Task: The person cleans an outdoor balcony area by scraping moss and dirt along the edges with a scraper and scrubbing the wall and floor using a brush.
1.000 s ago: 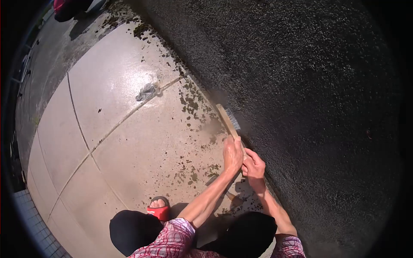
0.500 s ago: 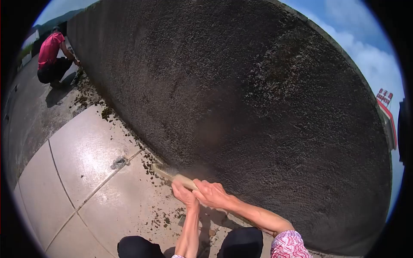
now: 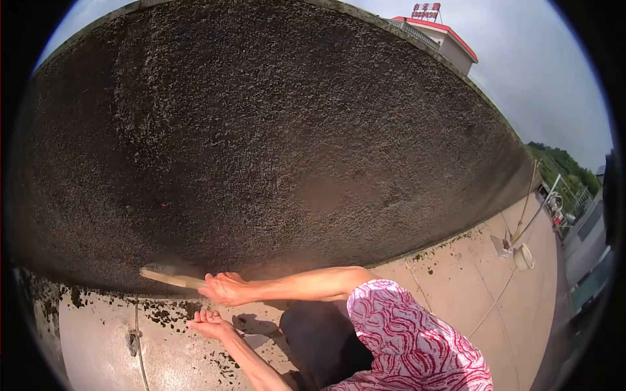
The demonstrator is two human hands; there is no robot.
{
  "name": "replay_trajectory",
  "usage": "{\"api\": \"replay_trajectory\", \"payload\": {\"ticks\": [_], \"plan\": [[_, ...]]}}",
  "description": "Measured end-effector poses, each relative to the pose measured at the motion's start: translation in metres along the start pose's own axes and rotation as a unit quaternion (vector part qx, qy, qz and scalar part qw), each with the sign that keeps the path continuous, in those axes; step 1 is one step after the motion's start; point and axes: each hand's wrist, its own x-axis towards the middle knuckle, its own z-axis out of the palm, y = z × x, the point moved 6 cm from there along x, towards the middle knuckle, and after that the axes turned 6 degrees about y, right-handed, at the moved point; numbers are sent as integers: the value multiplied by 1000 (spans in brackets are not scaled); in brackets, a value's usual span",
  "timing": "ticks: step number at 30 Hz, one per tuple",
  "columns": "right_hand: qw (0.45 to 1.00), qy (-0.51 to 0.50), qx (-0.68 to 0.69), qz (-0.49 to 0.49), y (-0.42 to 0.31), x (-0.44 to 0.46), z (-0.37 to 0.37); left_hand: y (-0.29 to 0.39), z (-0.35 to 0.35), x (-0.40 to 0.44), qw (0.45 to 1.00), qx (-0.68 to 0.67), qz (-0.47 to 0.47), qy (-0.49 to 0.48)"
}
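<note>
My right hand [image 3: 225, 289] is wrapped round the wooden handle of a scrubbing brush [image 3: 171, 279]. The brush points left along the foot of the dark, rough wall [image 3: 280, 150], its bristle side turned to the wall; the bristles look blurred. Just below it, my left hand [image 3: 210, 324] is off the brush, fingers curled in, with nothing visible in them. Dark crumbs of moss or dirt [image 3: 166, 316] lie scattered on the pale tiles [image 3: 176, 358] beneath both hands.
A small grey crumpled lump [image 3: 133, 342] lies on a tile joint at the lower left. Far right, long-handled tools [image 3: 521, 221] lean near the wall beside a pale bucket [image 3: 523, 257]. Behind the wall's top edge stands a building with a red roof edge [image 3: 450, 32].
The view has swung right, and the squatting person in pink is out of sight. My left hand has let go of the brush; my right hand still holds it, now against the wall's foot.
</note>
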Motion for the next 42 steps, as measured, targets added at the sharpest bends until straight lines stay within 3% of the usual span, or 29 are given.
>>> {"api": "replay_trajectory", "payload": {"ticks": [2,4,5,6,7,8,10,13,15,16,18,20,21,22,24,29,32,34,37,39,42], "plan": [[985,7,95,-145,-29,-10,-6,18,28,-28,999,-7,10,-39],[926,104,41,-359,-32,6,22,48,62,-75,989,-60,40,-126],[963,14,172,-209,-25,10,18,61,78,-96,987,-100,13,-128],[951,-74,295,-48,-28,2,4,75,87,-110,969,-98,-8,-225],[893,-157,406,114,-28,-11,-3,86,95,-123,942,-97,-32,-320],[888,-166,417,98,-34,-15,-10,89,101,-130,905,-96,-55,-410],[873,-201,441,57,-47,-18,-13,92,108,-130,886,36,-22,-462],[879,-193,436,12,-39,-8,-21,116,110,-143,930,141,163,-298],[911,-146,385,12,-39,-5,-45,123,119,-142,908,168,213,-319],[927,-147,346,12,-40,-6,-58,126,125,-149,886,212,209,-356],[926,-55,373,1,-38,-12,-68,146,149,-178,868,241,206,-383],[909,36,415,-34,-67,-23,-104,163,172,-205,855,252,137,-432],[888,50,457,19,-76,-28,-114,168,184,-209,830,279,197,-441],[887,105,450,8,-86,-33,-127,168,186,-214,836,302,92,-449],[884,207,419,-7,-79,-40,-130,172,211,-230,811,279,174,-484],[872,385,301,-39,-103,-29,-196,199,276,-282,764,275,216,-543],[869,414,263,-64,-149,-13,-265,236,332,-308,762,237,229,-557],[863,432,255,-55,-152,0,-274,236,336,-306,784,220,215,-540],[862,471,189,-1,-116,-18,-200,201,293,-271,817,183,195,-511],[870,462,170,27,-93,-30,-153,177,254,-241,819,250,176,-485],[884,434,164,57,-116,-39,-158,193,251,-237,796,329,179,-475]]}}
